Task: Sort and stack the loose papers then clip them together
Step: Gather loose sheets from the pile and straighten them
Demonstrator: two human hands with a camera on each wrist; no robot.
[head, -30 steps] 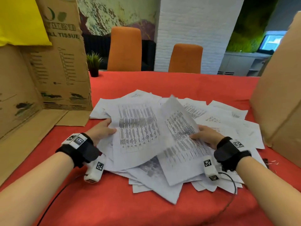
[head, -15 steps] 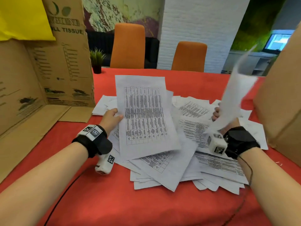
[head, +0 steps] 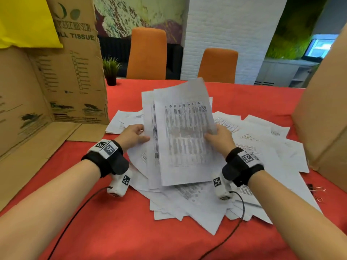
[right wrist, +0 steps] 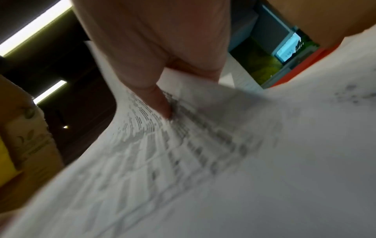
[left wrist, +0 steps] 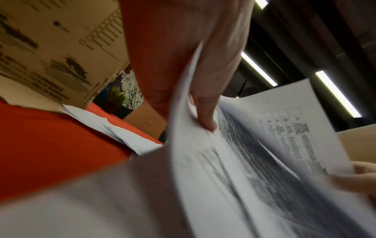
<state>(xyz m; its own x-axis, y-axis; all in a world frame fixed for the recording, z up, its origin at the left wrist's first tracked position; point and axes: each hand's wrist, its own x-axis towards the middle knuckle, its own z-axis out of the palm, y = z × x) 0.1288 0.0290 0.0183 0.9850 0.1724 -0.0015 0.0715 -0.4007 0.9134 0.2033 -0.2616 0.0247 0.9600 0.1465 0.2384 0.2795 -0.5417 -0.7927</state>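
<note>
Fingers of the left hand (head: 132, 136) and right hand (head: 218, 137) pinch opposite long edges of the raised sheets (head: 184, 136), long axis running away from the person. Loose papers (head: 262, 147) spread beneath on the red desk (head: 131, 231); the cardboard box (head: 37, 119) at left appears empty.

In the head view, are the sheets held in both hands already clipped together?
No: the left hand and right hand grip loose held sheets by their side edges, with no clip on them.

Red-clothed table (head: 122, 231), scattered loose papers (head: 262, 147), cardboard boxes (head: 28, 128), potted plant (head: 111, 72), binder clips (head: 317, 190)
</note>
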